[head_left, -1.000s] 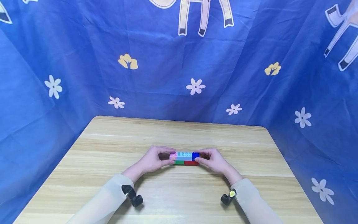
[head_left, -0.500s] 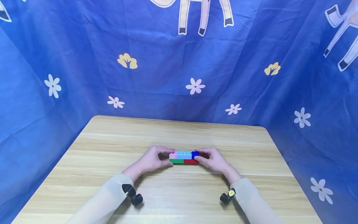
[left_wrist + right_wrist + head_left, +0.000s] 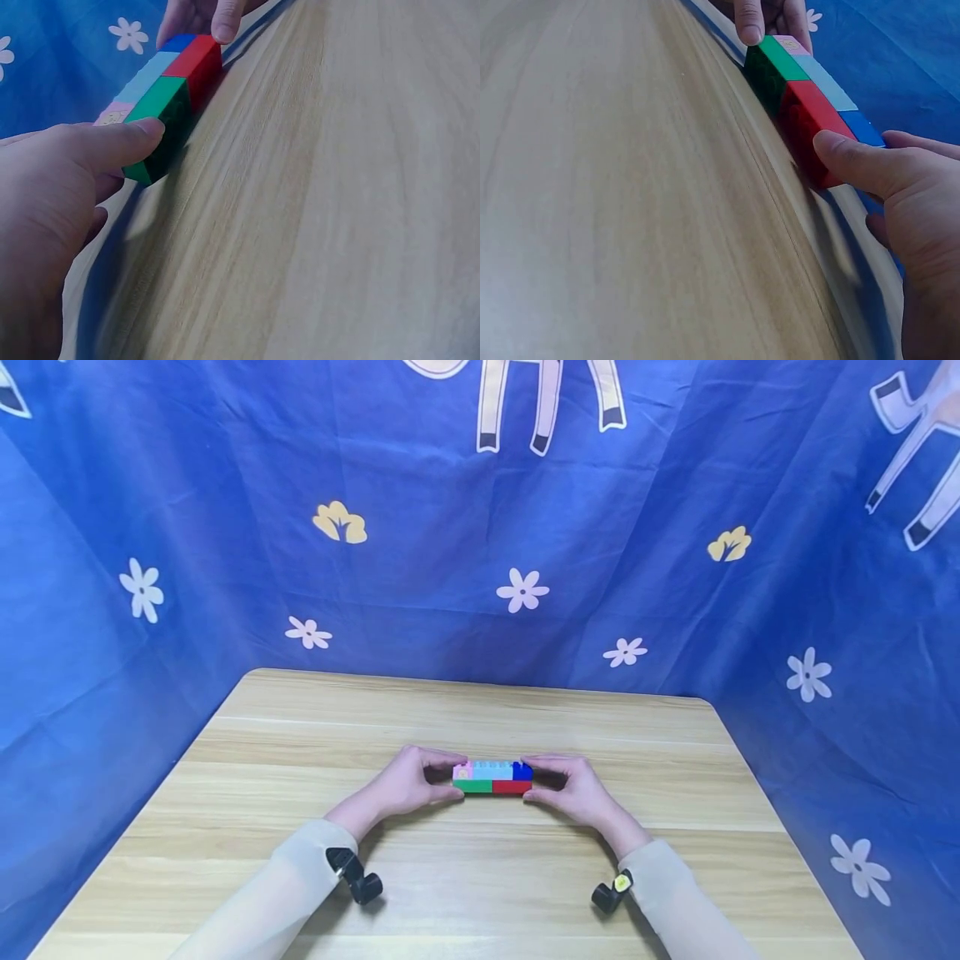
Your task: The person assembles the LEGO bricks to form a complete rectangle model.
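Five joined toy building bricks form a two-layer bar across the middle of the table. Along the top run a pink brick (image 3: 462, 772), a light blue brick (image 3: 492, 771) and a dark blue brick (image 3: 522, 772). Beneath them are a green brick (image 3: 472, 787) and a red brick (image 3: 512, 787). My left hand (image 3: 411, 783) pinches the left end, its thumb on the green brick (image 3: 160, 103). My right hand (image 3: 576, 789) pinches the right end, thumb on the red brick (image 3: 804, 116). The bar's underside is dark in both wrist views; whether it touches the table I cannot tell.
A light wood-grain table (image 3: 480, 877) spreads under both arms. Blue cloth (image 3: 420, 568) with printed flowers and animals hangs behind it and at both sides. Each sleeve carries a small black camera (image 3: 366, 888) at the cuff.
The bar has tilted so its studs show less and its front face more. My left thumb has slid down from the pink brick to the green, my right from dark blue to red.
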Motion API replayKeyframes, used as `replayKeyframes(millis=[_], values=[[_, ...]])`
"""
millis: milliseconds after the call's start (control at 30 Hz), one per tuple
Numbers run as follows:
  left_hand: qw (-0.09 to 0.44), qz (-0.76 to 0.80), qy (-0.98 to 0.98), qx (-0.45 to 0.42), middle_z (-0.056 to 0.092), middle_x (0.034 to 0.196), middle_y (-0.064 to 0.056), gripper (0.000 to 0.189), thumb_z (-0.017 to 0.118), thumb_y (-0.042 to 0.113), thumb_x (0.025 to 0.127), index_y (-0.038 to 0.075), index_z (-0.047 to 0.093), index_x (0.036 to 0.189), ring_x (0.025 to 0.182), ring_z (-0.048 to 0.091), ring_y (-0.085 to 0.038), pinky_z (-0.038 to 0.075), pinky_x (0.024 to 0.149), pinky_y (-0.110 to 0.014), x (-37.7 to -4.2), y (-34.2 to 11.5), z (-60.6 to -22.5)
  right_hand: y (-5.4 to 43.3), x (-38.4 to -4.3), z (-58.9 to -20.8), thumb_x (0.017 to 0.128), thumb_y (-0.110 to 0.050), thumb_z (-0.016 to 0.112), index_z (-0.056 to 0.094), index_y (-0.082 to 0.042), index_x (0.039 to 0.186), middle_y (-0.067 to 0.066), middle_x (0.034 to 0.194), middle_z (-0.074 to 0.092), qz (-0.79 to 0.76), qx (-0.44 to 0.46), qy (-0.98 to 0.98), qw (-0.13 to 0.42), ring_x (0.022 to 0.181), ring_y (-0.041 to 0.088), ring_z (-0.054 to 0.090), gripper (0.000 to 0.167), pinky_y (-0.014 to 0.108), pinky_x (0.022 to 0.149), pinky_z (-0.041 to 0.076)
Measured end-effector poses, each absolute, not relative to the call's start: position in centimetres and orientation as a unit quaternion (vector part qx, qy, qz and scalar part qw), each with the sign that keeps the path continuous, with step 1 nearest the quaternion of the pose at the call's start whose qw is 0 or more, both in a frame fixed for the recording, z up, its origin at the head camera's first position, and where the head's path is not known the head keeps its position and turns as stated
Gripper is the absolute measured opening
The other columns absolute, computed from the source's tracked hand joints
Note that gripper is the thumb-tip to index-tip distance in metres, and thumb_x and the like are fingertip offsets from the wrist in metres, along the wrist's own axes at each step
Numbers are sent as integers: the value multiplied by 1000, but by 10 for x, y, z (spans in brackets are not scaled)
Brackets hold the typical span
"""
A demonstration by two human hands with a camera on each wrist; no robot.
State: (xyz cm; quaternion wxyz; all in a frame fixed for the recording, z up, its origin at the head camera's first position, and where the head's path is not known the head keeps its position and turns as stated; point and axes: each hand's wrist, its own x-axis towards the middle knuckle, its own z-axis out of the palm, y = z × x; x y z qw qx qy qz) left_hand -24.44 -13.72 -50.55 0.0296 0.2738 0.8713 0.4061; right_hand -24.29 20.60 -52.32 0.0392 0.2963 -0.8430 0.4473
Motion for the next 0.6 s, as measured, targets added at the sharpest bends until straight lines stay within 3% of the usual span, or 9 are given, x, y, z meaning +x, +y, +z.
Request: replayKeyframes(millis=[267, 600], values=[[28, 405, 876, 262, 72, 131, -1, 59, 94, 33, 82, 16, 74, 135, 129, 64, -25, 45, 113, -45, -241, -138, -504, 206, -244, -520, 84, -28, 93, 76, -18, 134, -12, 132, 71, 445, 275, -852, 13, 128, 15, 64, 53, 43, 114, 44], [34, 413, 876, 246, 73, 130, -4, 58, 92, 33, 84, 15, 73, 136, 128, 64, -25, 46, 112, -45, -242, -138, -505, 205, -247, -517, 86, -30, 91, 75, -16, 135, -2, 133, 72, 443, 272, -854, -7, 127, 22, 65, 53, 47, 114, 44]])
